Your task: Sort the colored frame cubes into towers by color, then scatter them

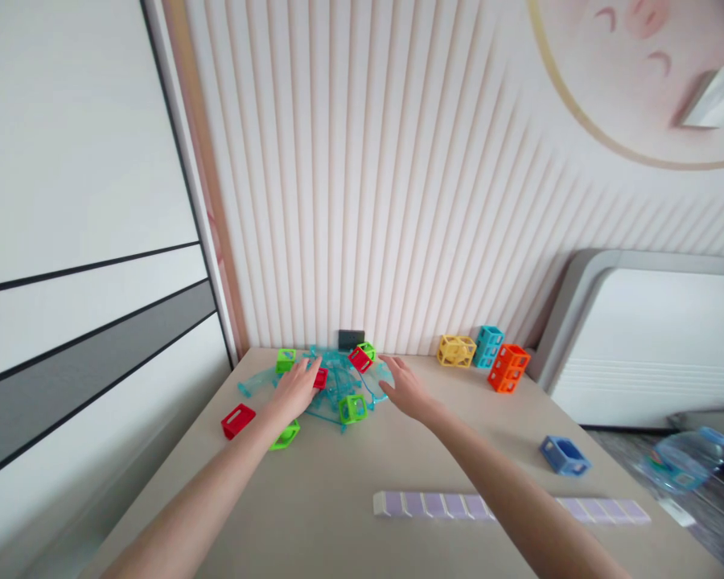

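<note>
My left hand [298, 388] is over the left part of a loose pile of translucent teal pieces [338, 378]. A small red open-frame block [320, 378] sits between its thumb and fingers. At the pile's right edge, my right hand [407, 388] is held with thumb and fingers apart, holding nothing. Just left of its fingertips, a tilted red block [360, 359] overlaps a green block [368, 351]. Other green frame blocks [353, 409] lie in and around the pile, one [285, 435] partly hidden by my left forearm. Another red block [238, 420] lies to the left.
Yellow [456, 351], teal [488, 346] and orange [508, 368] frame blocks stand at the table's back right. A blue block [565, 456] and a lilac segmented strip [434, 505] lie nearer. A black object [351, 339] rests by the ribbed wall. Right of the table is a plastic bottle [688, 460].
</note>
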Demonstrator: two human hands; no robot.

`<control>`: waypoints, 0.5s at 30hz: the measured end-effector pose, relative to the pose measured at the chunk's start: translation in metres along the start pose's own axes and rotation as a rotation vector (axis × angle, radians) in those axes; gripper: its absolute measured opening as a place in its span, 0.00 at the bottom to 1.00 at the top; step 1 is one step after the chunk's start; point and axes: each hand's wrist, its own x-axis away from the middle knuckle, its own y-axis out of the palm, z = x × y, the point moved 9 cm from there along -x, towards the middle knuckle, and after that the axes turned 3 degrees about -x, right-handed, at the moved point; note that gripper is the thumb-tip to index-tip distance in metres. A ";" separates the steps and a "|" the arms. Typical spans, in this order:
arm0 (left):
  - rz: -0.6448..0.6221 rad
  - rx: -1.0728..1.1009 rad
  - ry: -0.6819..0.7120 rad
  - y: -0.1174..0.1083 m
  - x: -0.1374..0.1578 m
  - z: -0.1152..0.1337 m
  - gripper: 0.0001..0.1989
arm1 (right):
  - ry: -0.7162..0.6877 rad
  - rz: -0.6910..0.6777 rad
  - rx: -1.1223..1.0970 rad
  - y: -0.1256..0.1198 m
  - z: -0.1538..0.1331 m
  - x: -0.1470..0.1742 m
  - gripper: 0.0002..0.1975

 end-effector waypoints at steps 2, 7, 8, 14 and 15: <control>-0.015 0.009 0.011 -0.001 0.001 0.001 0.31 | 0.088 0.005 0.120 -0.020 0.031 0.023 0.23; -0.051 0.031 0.034 0.000 -0.002 0.001 0.35 | 0.462 0.000 0.404 -0.084 0.148 0.088 0.17; -0.057 0.034 0.036 0.001 -0.003 0.001 0.36 | 0.539 -0.019 0.436 -0.094 0.173 0.100 0.16; -0.051 0.042 0.054 0.008 -0.006 0.005 0.38 | 0.602 -0.109 0.454 -0.102 0.249 0.136 0.10; -0.034 0.041 0.056 0.007 -0.005 0.005 0.38 | 0.577 -0.093 0.457 -0.099 0.249 0.136 0.12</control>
